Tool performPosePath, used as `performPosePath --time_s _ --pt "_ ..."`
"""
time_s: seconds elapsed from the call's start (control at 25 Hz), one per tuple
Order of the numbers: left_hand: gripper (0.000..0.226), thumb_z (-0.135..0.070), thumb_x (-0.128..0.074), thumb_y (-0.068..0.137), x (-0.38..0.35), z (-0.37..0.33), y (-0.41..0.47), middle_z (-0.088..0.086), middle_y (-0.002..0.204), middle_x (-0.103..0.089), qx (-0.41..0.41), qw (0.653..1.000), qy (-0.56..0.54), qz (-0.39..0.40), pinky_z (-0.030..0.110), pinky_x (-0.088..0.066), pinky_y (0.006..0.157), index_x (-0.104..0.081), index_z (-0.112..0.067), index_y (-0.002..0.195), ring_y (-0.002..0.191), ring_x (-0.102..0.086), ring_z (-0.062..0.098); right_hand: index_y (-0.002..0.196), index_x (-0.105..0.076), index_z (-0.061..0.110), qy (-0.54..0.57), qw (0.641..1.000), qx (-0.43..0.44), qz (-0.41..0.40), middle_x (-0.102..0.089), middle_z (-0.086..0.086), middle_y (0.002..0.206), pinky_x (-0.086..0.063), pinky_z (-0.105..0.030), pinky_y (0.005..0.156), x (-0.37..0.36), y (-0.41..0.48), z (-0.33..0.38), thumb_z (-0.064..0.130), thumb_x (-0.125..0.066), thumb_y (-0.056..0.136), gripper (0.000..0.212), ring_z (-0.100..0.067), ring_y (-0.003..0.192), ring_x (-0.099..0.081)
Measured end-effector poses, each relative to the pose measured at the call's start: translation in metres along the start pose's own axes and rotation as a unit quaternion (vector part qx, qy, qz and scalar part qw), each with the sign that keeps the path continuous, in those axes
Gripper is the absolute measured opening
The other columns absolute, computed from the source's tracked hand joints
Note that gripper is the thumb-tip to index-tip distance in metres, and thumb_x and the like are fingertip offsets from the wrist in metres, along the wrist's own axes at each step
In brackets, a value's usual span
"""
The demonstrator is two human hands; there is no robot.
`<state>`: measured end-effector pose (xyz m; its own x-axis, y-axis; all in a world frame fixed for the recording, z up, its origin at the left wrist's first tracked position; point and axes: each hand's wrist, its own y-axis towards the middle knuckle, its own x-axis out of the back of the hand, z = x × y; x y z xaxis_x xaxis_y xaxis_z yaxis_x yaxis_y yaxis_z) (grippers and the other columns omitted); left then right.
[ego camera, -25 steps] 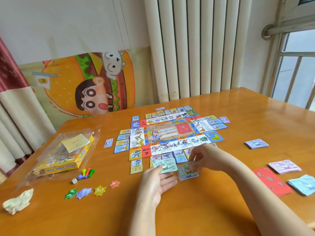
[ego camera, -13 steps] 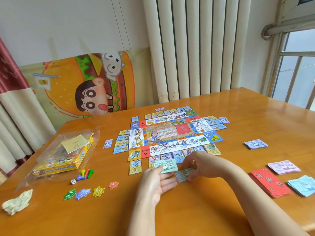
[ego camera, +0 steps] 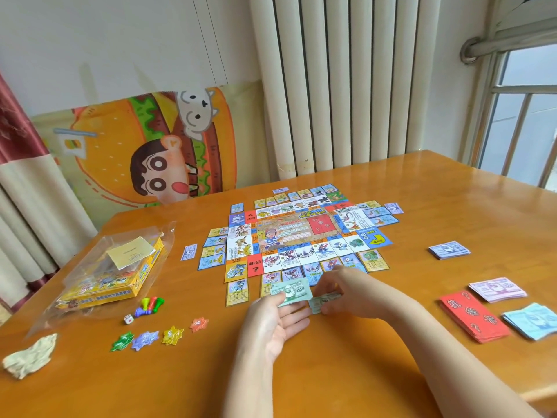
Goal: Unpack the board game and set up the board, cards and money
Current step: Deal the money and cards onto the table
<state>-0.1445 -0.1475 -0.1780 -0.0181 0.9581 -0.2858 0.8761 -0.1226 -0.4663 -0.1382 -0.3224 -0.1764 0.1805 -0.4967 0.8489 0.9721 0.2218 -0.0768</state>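
The game board lies flat mid-table, ringed by small property cards. My left hand, palm up, holds a green banknote under its thumb. My right hand pinches a second green note just right of the first, near the board's front edge. Sorted piles lie at the right: purple-blue notes, pink notes, red chance cards and light blue notes.
The yellow game box sits in a clear plastic bag at the left. Pawns, a die and star tokens lie in front of it. A crumpled paper wad rests near the front left table edge.
My right hand has drawn back from the board toward me with a green note pinched in it. The left hand stays almost still, holding its note.
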Motion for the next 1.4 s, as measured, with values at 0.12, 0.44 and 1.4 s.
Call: performPosePath --time_s 0.12,0.44,1.4 --pt "0.023 -0.008 -0.034 0.1 0.0 0.001 -0.002 0.027 0.092 -0.065 0.002 1.0 -0.008 0.001 0.042 -0.052 0.066 -0.056 -0.001 0.103 0.081 -0.064 0.037 0.108 -0.063 0.028 -0.015 1.0 0.011 -0.012 -0.049 0.007 0.102 -0.041 -0.022 0.078 -0.003 -0.001 0.001 0.031 -0.069 0.085 0.024 -0.008 0.09 -0.051" --pt "0.024 -0.004 -0.039 0.1 0.004 -0.009 -0.003 0.011 0.084 -0.07 -0.158 0.986 0.044 -0.013 0.029 -0.056 0.061 -0.061 -0.011 0.093 0.067 -0.068 0.021 0.109 -0.071 0.022 0.068 0.974 0.114 -0.183 -0.068 0.007 0.103 -0.046 -0.017 0.073 0.021 0.014 0.04 0.022 -0.063 0.091 0.02 -0.006 0.083 -0.06" --pt "0.016 -0.005 -0.047 0.096 0.102 -0.137 0.079 0.011 0.082 -0.073 -0.172 0.981 0.094 0.016 0.031 -0.057 0.064 -0.063 -0.002 0.1 0.072 -0.07 0.021 0.083 -0.07 0.009 0.028 0.973 0.23 0.024 -0.068 -0.004 0.071 -0.044 -0.014 0.05 0.046 0.215 0.155 0.022 -0.079 0.076 0.017 -0.011 0.056 -0.06"
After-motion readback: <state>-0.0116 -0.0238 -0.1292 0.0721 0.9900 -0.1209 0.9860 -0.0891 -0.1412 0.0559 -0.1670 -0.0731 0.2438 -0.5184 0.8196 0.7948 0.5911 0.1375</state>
